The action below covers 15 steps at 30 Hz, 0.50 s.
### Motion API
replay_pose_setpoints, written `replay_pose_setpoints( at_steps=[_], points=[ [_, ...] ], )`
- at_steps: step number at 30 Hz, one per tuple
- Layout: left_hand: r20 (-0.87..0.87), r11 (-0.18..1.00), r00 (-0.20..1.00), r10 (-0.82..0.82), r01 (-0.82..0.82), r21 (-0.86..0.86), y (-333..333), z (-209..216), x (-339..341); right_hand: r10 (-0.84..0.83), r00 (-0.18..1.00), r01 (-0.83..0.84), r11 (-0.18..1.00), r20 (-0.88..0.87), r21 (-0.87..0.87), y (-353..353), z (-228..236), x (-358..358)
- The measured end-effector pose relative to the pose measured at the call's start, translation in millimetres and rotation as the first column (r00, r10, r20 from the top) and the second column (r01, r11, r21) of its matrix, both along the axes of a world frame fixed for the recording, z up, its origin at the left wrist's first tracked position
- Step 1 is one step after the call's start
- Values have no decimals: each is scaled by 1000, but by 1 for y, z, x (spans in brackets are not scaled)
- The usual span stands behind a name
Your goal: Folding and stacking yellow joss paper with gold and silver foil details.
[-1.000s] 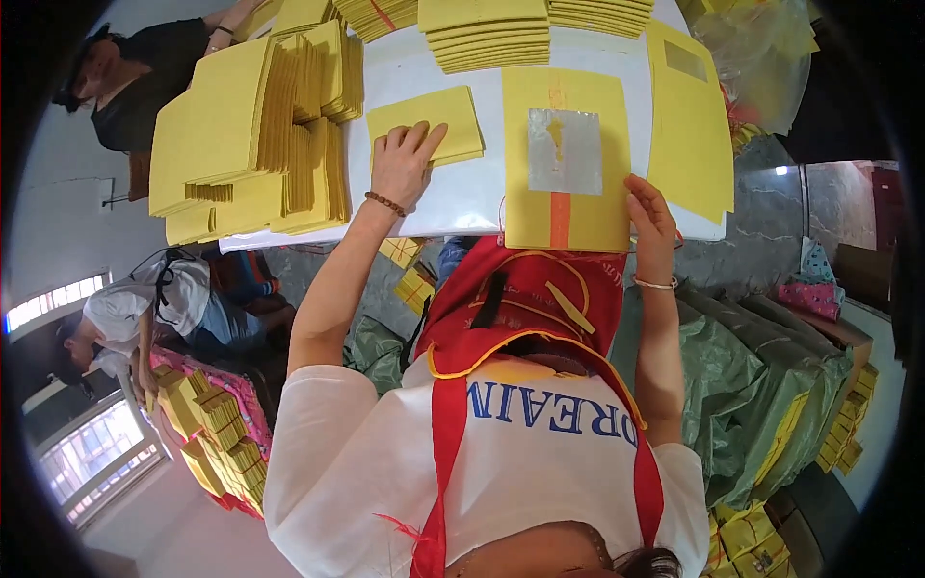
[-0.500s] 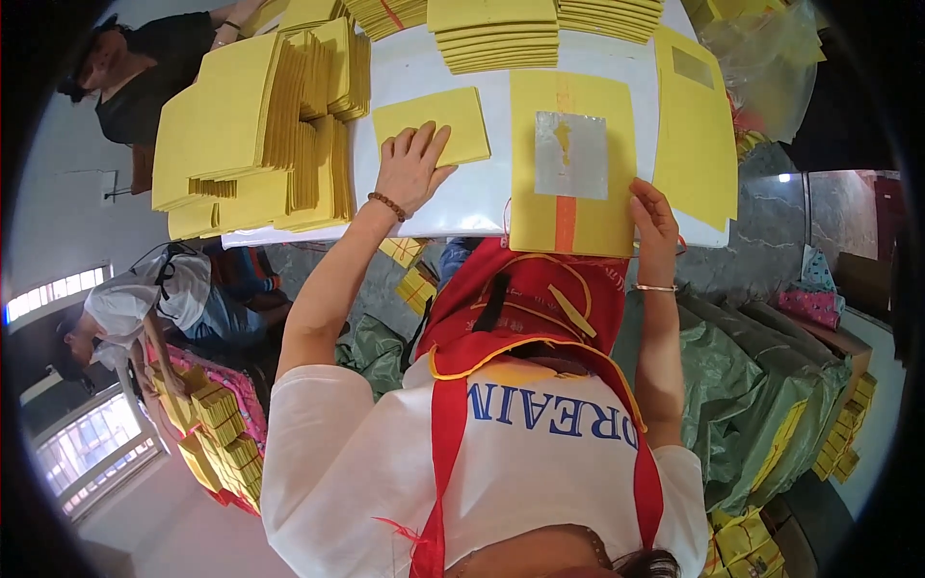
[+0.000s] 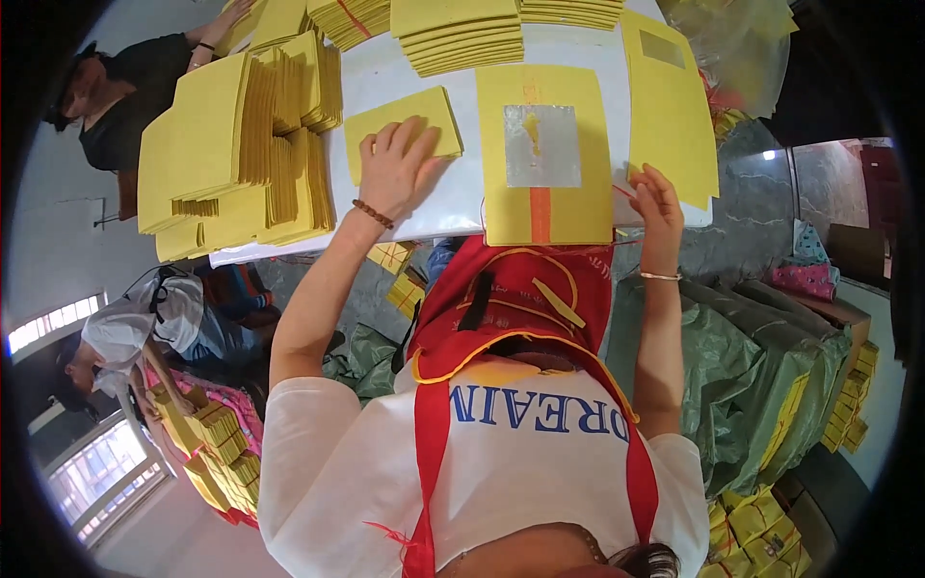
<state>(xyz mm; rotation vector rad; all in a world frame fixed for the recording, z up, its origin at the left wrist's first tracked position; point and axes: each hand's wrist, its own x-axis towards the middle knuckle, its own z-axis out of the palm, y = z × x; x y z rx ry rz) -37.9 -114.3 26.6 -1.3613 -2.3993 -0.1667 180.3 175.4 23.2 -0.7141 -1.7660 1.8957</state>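
My left hand (image 3: 395,166), with a bead bracelet at the wrist, lies flat with spread fingers on a small yellow sheet (image 3: 424,111) on the white table (image 3: 453,197). To its right lies a large yellow sheet (image 3: 578,197) with a silver foil square (image 3: 541,144) and an orange stripe. My right hand (image 3: 657,197), wearing a thin bangle, sits between that sheet and a pile of yellow sheets (image 3: 674,106). Its fingers curl at the pile's lower left corner; whether they grip a sheet is unclear.
Tall stacks of yellow paper (image 3: 231,144) fill the table's left side, and more stacks (image 3: 462,29) line the far edge. Another person (image 3: 125,87) works at the far left corner, a third (image 3: 125,337) below left. Green sacks (image 3: 761,385) and yellow bundles (image 3: 222,443) lie on the floor.
Hardly anything: the view has drifted slightly, and both hands stay where they were on the sheets.
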Motion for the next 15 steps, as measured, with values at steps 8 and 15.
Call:
replay_pose_setpoints(
  at_steps=[8, 15],
  points=[
    [908, 743, 182, -377, -526, 414, 66, -7, 84, -27, 989, 56, 977, 142, -206, 7, 5, 4],
    [882, 594, 156, -445, -686, 421, 81, -28, 98, 158, 983, -127, 950, 89, -284, -5, -17, 3]
  ],
)
